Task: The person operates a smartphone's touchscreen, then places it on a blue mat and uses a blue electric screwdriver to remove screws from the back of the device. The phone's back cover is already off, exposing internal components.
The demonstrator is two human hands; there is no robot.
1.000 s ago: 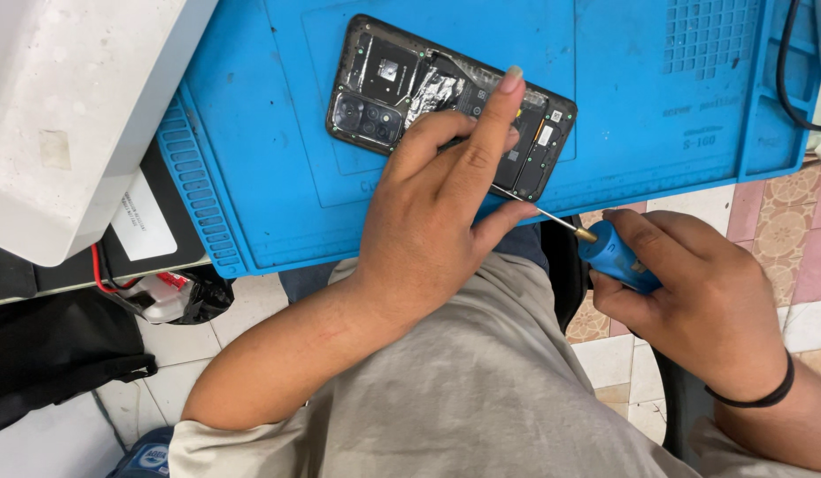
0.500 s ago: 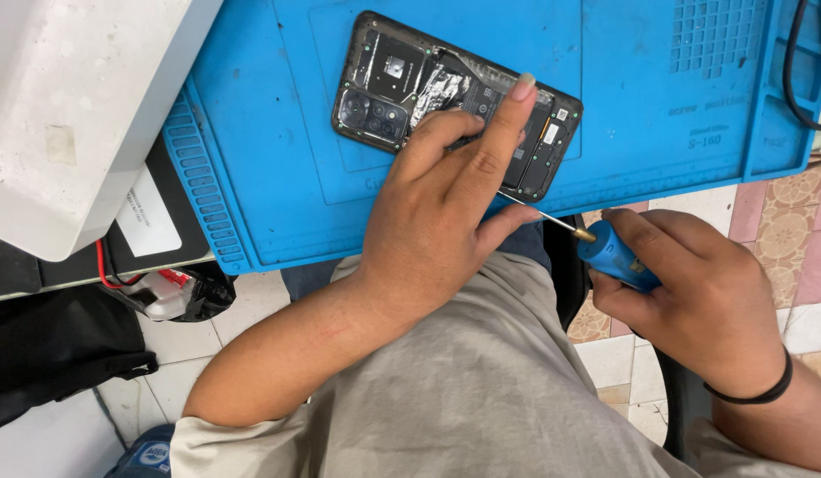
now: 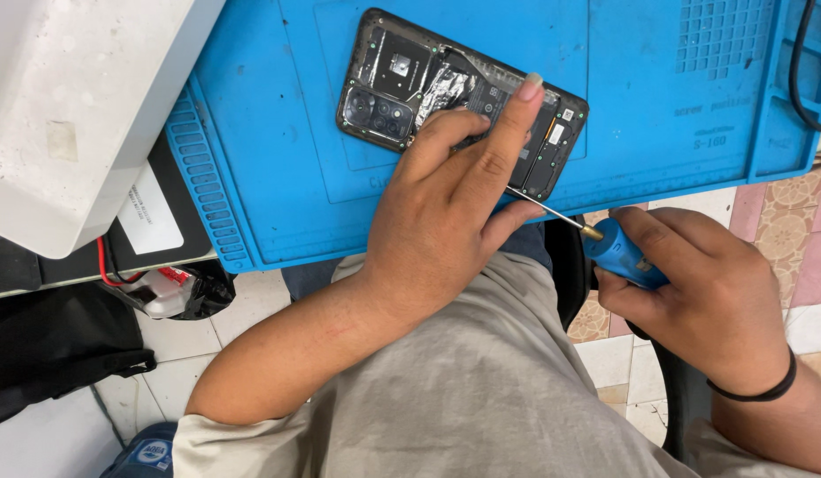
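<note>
- Blue mat [image 3: 277, 133] covers most of the table. It has little ridges down its left edge and a grid of small squares at the top right.
- White box [image 3: 74, 97] sits at the top left, partly over the mat's corner.
- Black bag [image 3: 47, 354] lies low on the left, under the table edge, near a small bundle with red wires [image 3: 167, 292].
- Phone [image 3: 401, 84] lies on the mat with its back cover off. You can see the camera lenses, a shiny silver patch and dark parts inside. It sits tilted, with the camera end to the left.
- Left hand [image 3: 446, 212] rests on the phone. Its fingers are bent, and the pointer finger stretches out flat across the right part of the phone, pressing it down.
- Right hand [image 3: 702, 292] is off the mat, past its lower edge. It is curled tight around the blue handle of a screwdriver [image 3: 618, 252]. A black band goes around this wrist.
- Thin metal tip of the screwdriver points up and left and goes under the left hand, so where it ends is hidden.
- Black cable [image 3: 804, 80] curls at the top right corner of the mat.
</note>
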